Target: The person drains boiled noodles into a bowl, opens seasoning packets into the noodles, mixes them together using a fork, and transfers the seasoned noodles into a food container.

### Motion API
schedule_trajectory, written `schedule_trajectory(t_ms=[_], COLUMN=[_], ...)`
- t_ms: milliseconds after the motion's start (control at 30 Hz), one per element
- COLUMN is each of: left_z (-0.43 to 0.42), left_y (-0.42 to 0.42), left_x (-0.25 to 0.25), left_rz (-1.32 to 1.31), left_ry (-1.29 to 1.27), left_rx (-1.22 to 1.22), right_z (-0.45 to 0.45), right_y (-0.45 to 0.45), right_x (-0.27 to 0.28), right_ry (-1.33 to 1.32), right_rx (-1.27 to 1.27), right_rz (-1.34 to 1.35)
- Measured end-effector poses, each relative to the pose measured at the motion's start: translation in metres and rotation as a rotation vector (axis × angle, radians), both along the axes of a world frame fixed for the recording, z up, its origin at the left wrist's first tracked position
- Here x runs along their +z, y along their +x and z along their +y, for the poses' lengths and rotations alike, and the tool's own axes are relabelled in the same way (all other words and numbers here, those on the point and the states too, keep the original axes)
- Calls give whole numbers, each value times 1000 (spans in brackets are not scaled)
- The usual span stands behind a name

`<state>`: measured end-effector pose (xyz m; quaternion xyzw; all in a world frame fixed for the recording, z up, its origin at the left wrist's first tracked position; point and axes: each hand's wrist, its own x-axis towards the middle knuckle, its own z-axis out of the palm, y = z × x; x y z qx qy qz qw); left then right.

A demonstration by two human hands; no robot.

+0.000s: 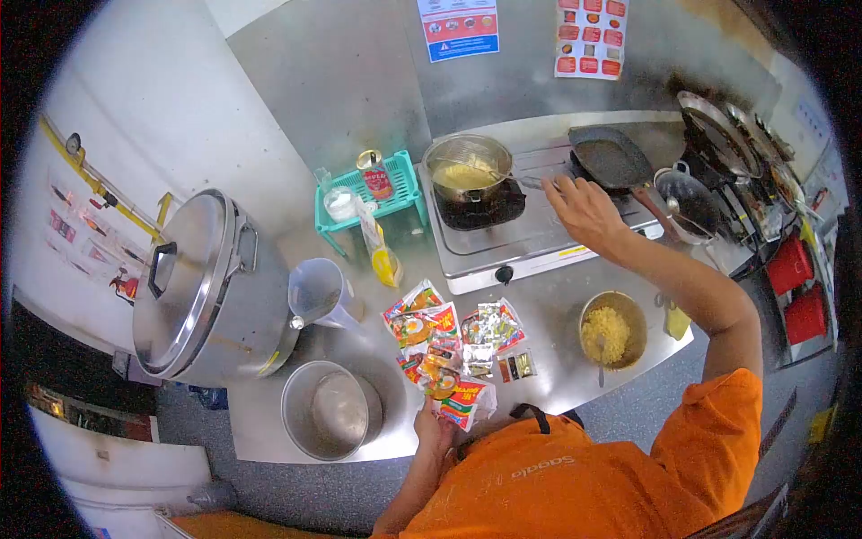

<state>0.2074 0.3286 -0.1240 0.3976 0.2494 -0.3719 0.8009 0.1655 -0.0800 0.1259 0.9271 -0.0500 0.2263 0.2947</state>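
Note:
My right hand (582, 214) is closed around the end of the handle of a wire strainer (462, 154), which rests in the pot (467, 193) on the stove. Pale yellow noodles (469, 174) lie inside the mesh. Low in the view, my left hand (435, 433) grips the edge of an instant noodle packet (465, 402), its fingers partly hidden beneath. More colourful noodle packets (415, 331) overlap just beyond it. Silver seasoning sachets (479, 346) lie beside them on the steel counter. To the right, a metal bowl (636, 349) contains yellow crumbly food (608, 332) and a spoon (601, 373).
A large lidded pot (202, 287) stands at left, near a clear plastic jug (319, 292) and an open metal pot (370, 404). A teal rack (401, 184) carries a can (375, 175). A square pan (611, 160) sits on the stove's right side, with a wok (687, 193) beyond it.

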Motion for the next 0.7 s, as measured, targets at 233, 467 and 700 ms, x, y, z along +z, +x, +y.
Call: schedule_trajectory(t_ms=[233,467,700], left_z=[30,49,66], left_y=[12,4,12], left_x=[-20,-2,-48], left_rz=[25,-47,-65], left_ry=[111,165,331], left_rx=[-89,-222,-301], right_z=[-6,44,131], right_y=[-13,-30,33], right_x=[-25,-47,-189], right_ry=[53,410,1399], right_rx=[67,-45,-566], right_rz=[-171,-487,-395])
